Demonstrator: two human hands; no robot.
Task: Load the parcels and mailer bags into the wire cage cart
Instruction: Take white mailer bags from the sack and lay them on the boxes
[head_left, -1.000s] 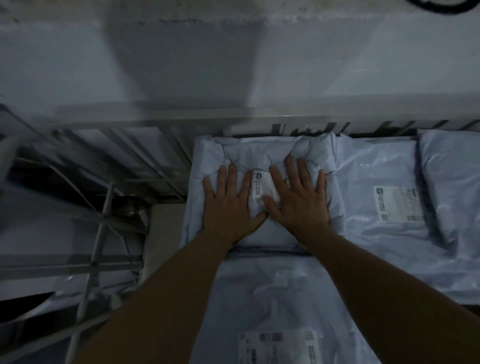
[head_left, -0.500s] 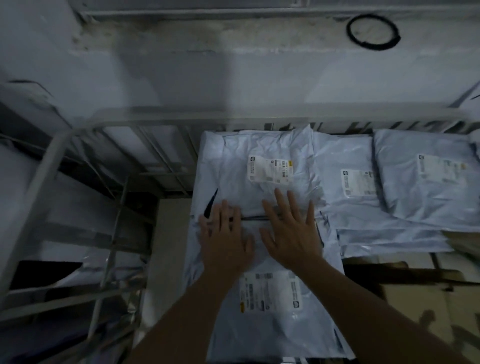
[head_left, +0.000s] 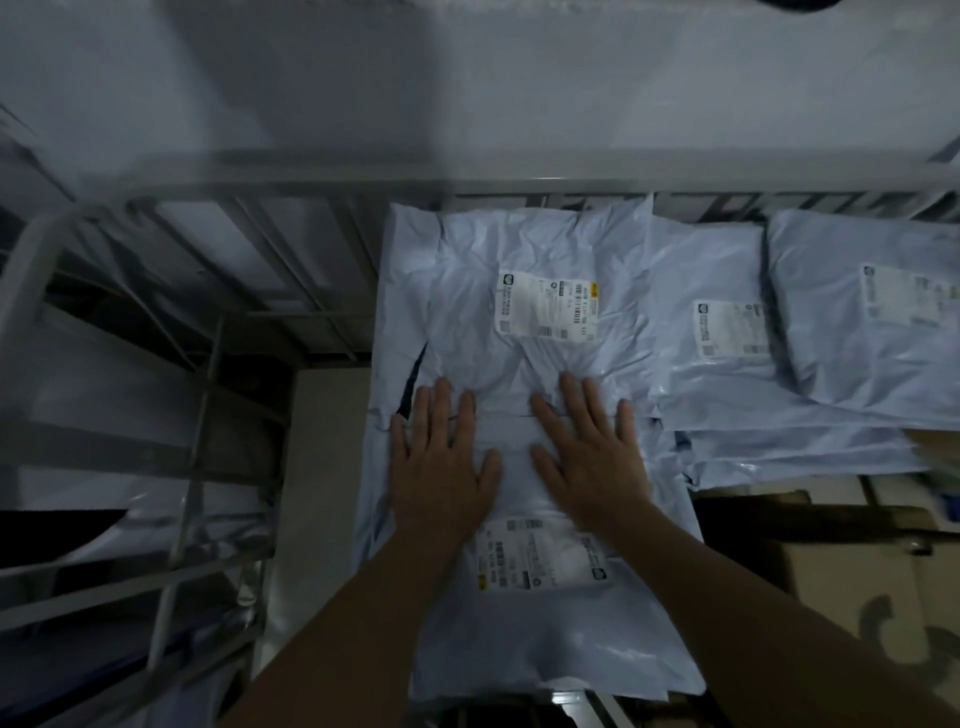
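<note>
Left hand (head_left: 441, 467), right hand (head_left: 589, 460) — fingers straight, spread, pressing flat on mailer bags (head_left: 524, 639) in wire cage cart (head_left: 311, 176).

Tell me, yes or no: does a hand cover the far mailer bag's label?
No, the label on the far mailer bag lies bare; the left hand and right hand rest flat nearer the person.

Shows pale blue mailer bags (head_left: 545, 244), crumpled, labels up, lying flat and overlapping inside grey wire cage cart (head_left: 311, 174).
</note>
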